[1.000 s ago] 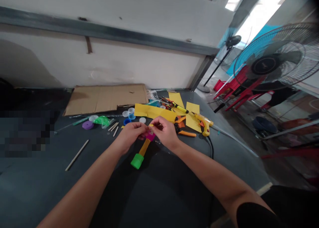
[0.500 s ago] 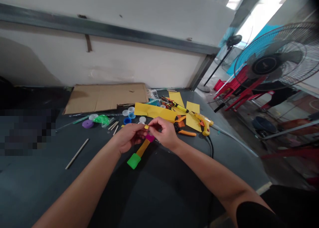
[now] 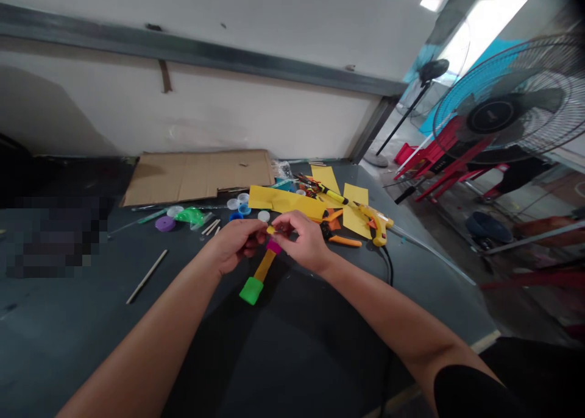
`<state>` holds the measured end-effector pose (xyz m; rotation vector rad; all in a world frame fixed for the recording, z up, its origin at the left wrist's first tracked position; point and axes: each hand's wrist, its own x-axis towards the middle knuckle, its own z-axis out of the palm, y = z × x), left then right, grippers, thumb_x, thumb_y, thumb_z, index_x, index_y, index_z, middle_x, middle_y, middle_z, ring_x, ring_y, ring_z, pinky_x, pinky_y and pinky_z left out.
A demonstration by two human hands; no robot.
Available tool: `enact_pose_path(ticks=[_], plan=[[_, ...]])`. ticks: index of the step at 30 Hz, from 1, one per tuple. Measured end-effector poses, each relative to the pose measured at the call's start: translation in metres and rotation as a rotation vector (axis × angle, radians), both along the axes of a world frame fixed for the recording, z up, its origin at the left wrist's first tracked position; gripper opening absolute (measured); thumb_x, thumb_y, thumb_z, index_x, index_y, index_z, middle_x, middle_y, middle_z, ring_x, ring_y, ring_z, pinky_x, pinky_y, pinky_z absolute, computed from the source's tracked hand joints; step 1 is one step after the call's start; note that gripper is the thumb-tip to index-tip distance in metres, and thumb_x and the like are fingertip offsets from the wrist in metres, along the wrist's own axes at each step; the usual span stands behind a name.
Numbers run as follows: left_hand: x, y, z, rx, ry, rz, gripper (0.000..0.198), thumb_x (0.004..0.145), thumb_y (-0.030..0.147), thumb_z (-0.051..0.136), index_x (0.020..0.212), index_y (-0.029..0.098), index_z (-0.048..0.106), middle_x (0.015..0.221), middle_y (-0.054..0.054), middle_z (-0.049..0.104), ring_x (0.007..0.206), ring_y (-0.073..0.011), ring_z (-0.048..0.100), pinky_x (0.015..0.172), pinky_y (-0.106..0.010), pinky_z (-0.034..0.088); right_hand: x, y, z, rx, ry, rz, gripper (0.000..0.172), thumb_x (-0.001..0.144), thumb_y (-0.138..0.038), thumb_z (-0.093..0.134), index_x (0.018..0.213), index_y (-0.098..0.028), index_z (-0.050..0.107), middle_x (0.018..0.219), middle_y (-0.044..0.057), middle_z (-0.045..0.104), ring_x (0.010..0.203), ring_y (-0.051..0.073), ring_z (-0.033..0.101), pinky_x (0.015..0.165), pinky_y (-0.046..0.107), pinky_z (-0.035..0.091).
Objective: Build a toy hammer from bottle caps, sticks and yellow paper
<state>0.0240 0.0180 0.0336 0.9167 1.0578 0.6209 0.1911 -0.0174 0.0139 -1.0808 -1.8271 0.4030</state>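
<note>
Before me, my left hand [image 3: 236,242] and my right hand [image 3: 301,242] meet with fingertips pinched around a small yellow piece [image 3: 270,230]. Just below it is a magenta block [image 3: 274,246], partly covered by my right fingers. From there an orange-yellow strip [image 3: 264,265] slants down to the left and ends in a bright green block [image 3: 251,290]. Whether the yellow piece is joined to the magenta block is hidden by my fingers. Beyond my hands lies a folded yellow sheet [image 3: 287,201], with white and blue bottle caps [image 3: 244,209] beside it.
At right lie a yellow glue gun [image 3: 379,230] with a black cord, orange-handled pliers [image 3: 346,241] and yellow sheets [image 3: 356,194]. Flat cardboard [image 3: 196,177] is at the back. Left are a purple roll [image 3: 165,223], green plastic [image 3: 189,216] and a thin stick [image 3: 147,276]. A fan [image 3: 493,113] stands right.
The strip with its green block has shifted slightly up and to the right. Both hands stay together at the yellow piece, with fingers a little repositioned. The view has tilted slightly.
</note>
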Motion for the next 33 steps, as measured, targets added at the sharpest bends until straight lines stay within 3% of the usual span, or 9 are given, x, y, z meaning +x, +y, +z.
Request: enact_pose_path(ticks=[9,14,24,33], plan=[[-0.005,0.000,0.008,0.051,0.075,-0.044,0.017,0.064,0.029,0.069,0.065,0.013,0.063,0.057,0.001,0.054,0.043,-0.0041,0.035,0.039,-0.017,0.022,0.000,0.001,-0.002,-0.002,0.069,-0.027,0.019,0.074,-0.008,0.058,0.089,-0.020,0.062,0.081,0.001,0.063,0.071,0.013,0.059,0.066,0.026,0.050],[-0.003,0.000,0.004,0.296,0.177,-0.102,0.017,0.064,0.030,0.068,0.073,0.015,0.068,0.064,0.000,0.060,0.051,-0.0067,0.044,0.045,-0.018,0.031,0.000,0.003,-0.004,-0.031,0.100,-0.047,0.018,0.073,-0.009,0.057,0.086,-0.020,0.061,0.079,0.001,0.063,0.070,0.013,0.060,0.066,0.026,0.050],[0.002,-0.004,0.002,0.738,0.439,-0.055,0.014,0.071,0.026,0.060,0.079,0.019,0.070,0.073,0.000,0.069,0.063,-0.0132,0.057,0.061,-0.023,0.042,0.001,0.005,-0.003,-0.102,0.158,-0.065,0.018,0.072,-0.011,0.058,0.087,-0.020,0.061,0.079,0.001,0.066,0.070,0.014,0.062,0.066,0.026,0.050],[-0.001,-0.005,-0.004,0.903,0.522,-0.098,0.018,0.080,0.030,0.055,0.084,0.022,0.070,0.081,0.001,0.072,0.075,-0.0161,0.062,0.067,-0.023,0.041,0.003,0.007,-0.001,-0.060,0.073,-0.068,0.013,0.073,-0.010,0.059,0.079,-0.019,0.067,0.073,0.002,0.064,0.066,0.014,0.059,0.064,0.026,0.048]])
